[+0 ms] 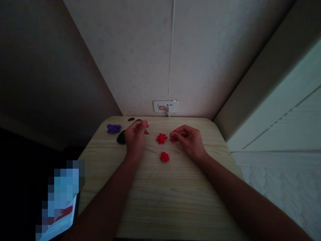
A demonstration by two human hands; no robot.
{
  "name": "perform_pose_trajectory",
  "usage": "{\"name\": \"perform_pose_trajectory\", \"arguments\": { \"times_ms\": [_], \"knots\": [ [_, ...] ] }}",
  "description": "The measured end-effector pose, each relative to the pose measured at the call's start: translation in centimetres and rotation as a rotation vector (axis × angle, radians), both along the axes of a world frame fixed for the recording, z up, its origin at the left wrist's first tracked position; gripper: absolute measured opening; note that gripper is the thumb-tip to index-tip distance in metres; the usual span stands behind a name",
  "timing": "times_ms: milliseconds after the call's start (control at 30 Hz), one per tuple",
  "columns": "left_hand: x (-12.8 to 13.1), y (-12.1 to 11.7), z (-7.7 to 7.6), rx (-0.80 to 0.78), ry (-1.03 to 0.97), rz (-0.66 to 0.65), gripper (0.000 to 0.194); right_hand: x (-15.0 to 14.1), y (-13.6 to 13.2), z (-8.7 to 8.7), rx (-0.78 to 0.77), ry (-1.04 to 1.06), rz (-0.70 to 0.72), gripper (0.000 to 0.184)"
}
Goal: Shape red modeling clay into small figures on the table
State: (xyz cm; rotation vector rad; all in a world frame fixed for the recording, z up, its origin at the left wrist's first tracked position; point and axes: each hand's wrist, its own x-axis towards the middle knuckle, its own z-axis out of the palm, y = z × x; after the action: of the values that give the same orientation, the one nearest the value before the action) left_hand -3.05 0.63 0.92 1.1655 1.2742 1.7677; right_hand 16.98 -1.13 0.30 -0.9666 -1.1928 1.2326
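Note:
My left hand (135,135) rests on the light wooden table (155,187), fingers curled, pinching a small red bit of clay at its fingertips. My right hand (188,139) is closed in a pinch on another small red clay piece (175,135). Between the hands lies a red flower-like clay shape (161,138). A red clay lump (165,156) sits a little nearer to me. A black clay lump (121,137) lies just left of my left hand.
A purple clay piece (113,128) lies at the table's far left, with small dark bits (131,119) behind it. A wall socket (165,106) with a plug sits above the far edge. A blurred screen (60,197) is at the lower left.

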Motion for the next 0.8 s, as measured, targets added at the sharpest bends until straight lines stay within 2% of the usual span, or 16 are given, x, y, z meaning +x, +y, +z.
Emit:
{"name": "perform_pose_trajectory", "arguments": {
  "times_ms": [167, 300, 567, 800],
  "knots": [
    [0.1, -0.2, 0.3, -0.016, 0.064, 0.023, 0.022, 0.3, 0.5, -0.3, 0.013, -0.046, -0.015, 0.038],
    [0.1, -0.2, 0.1, -0.059, 0.147, 0.039, 0.024, 0.4, 0.8, -0.3, -0.010, -0.012, -0.026, 0.046],
    [-0.4, -0.3, -0.1, -0.167, 0.442, 0.053, 0.025, 0.4, 0.4, 0.2, 0.008, -0.099, -0.020, 0.046],
    [-0.6, -0.4, -0.2, -0.189, 0.602, 0.055, 0.023, 0.5, 0.1, 0.6, 0.038, -0.197, -0.038, 0.047]
  ]
}}
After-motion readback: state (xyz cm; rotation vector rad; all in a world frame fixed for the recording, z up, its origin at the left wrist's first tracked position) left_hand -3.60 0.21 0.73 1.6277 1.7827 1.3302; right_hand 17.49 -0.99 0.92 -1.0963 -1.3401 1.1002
